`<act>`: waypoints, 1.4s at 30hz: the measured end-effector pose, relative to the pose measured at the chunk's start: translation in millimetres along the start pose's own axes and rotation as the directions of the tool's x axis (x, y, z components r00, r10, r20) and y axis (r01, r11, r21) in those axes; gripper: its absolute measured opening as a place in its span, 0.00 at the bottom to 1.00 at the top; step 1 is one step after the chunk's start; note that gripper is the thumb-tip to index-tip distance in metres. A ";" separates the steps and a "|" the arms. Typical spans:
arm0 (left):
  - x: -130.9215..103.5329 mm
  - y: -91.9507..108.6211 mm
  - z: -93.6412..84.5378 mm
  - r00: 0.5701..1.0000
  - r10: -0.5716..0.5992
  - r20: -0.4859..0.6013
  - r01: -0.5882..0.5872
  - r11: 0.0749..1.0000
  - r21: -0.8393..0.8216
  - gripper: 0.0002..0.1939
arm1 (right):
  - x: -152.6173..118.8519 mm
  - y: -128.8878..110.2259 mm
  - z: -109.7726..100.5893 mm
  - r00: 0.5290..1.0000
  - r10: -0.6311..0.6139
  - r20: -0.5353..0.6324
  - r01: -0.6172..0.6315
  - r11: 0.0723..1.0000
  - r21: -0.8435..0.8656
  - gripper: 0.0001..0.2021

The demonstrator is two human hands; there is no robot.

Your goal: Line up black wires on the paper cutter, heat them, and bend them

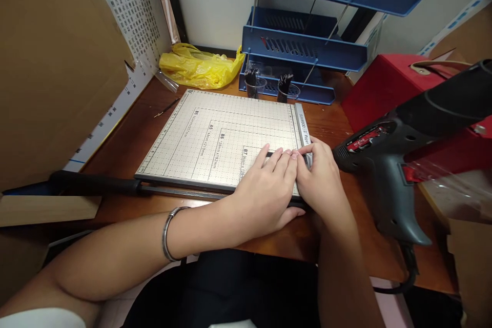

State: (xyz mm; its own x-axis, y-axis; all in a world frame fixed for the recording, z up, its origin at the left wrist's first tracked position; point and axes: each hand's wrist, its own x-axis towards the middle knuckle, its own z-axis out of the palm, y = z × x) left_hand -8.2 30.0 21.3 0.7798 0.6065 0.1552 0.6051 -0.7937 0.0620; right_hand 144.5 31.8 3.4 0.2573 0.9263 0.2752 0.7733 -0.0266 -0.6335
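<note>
A cream paper cutter board (180, 138) with a printed grid lies on the brown desk. Its black-handled arm (96, 183) lies along the near edge. My left hand (267, 189) rests on the board's right part, fingers together and pressing on a small dark strip (273, 154) that shows at the fingertips. Beside it, my right hand (319, 174) is closed at the board's right edge, thumb and forefinger meeting near the left fingertips. What lies between them is mostly hidden.
Behind the board stand two clear cups (255, 87) of thin black pieces, a yellow bag (203, 67) and blue trays (303, 47). A heat gun (395, 174) and red box (384, 92) are at the right.
</note>
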 end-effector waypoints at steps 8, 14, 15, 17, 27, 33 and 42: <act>0.8 -0.8 1.2 1.000 -0.006 0.014 0.006 1.000 -0.008 0.47 | -0.8 0.0 0.2 1.000 -0.008 -0.007 0.008 1.000 0.001 0.03; 0.5 -0.4 0.0 1.000 -0.001 0.013 0.002 1.000 -0.019 0.47 | -1.3 0.3 -0.5 1.000 -0.009 -0.006 0.009 1.000 0.000 0.03; 0.4 -0.2 -0.2 1.000 -0.004 0.012 0.004 1.000 -0.018 0.46 | -1.2 0.2 -0.5 1.000 -0.006 -0.006 0.006 1.000 -0.002 0.03; 0.3 0.0 -0.5 1.000 -0.013 0.014 0.013 1.000 -0.017 0.45 | -0.9 0.2 -0.3 1.000 -0.004 -0.007 0.004 1.000 -0.006 0.03; 1.0 -0.5 0.8 1.000 -0.002 0.022 0.002 1.000 -0.013 0.46 | -0.4 0.1 -0.1 1.000 -0.006 -0.004 0.006 1.000 -0.006 0.03; 0.7 -0.7 0.7 1.000 0.000 0.027 0.000 1.000 -0.009 0.46 | -0.6 -0.1 -0.8 1.000 -0.006 -0.004 0.006 1.000 -0.002 0.04; -0.4 -0.4 -0.2 0.999 0.008 0.031 -0.008 1.000 0.016 0.46 | -1.5 1.6 -2.4 1.000 -0.020 0.022 0.019 0.999 0.038 0.10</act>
State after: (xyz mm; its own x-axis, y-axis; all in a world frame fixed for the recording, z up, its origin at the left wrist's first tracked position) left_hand -8.9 30.1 21.4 0.7889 0.6016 0.1253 0.6013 -0.7978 0.0448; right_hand 146.8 29.5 3.7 0.2288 0.9347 0.2720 0.7555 0.0057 -0.6552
